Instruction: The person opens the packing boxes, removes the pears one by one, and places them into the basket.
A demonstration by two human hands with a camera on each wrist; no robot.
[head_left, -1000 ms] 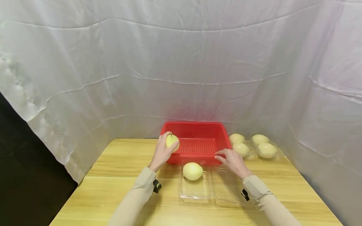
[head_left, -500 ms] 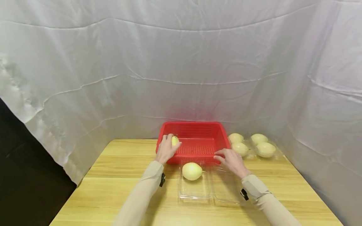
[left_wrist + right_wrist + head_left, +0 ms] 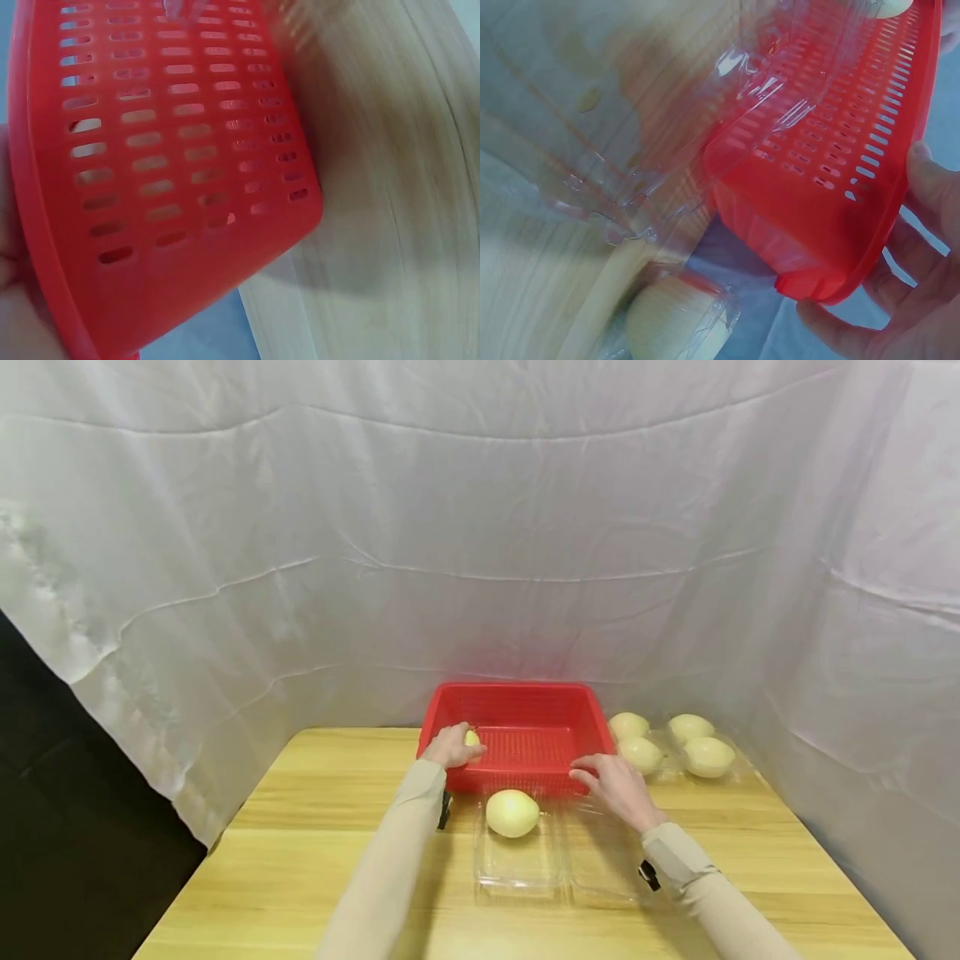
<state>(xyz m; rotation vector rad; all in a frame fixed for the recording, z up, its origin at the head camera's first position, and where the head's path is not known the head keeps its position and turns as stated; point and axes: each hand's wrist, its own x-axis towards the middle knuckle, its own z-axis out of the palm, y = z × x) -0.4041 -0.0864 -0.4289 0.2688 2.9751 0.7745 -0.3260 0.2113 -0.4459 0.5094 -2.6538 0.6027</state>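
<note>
The rectangular red plastic basket (image 3: 525, 772), far of the clear plastic box (image 3: 517, 882), was pinched at its near right corner by the right hand (image 3: 618, 789). Inside, at left, the left hand (image 3: 448, 746) curled round a yellow rounded pear (image 3: 472, 739), which could bruise if released too high

Head view: high, forward-down over table (image 3: 300, 852); 2 wrist views: close, facing shared red basket (image 3: 187, 277).

Basket (image 3: 527, 746) at back of tabletop (image 3: 315, 852), curtain (image 3: 480, 527) behind. Fruit (image 3: 472, 738) inside basket, left end. Open box (image 3: 517, 862) before basket, second fruit (image 3: 512, 813) in its left half. Packed fruits (image 3: 708, 757) right of basket.
</note>
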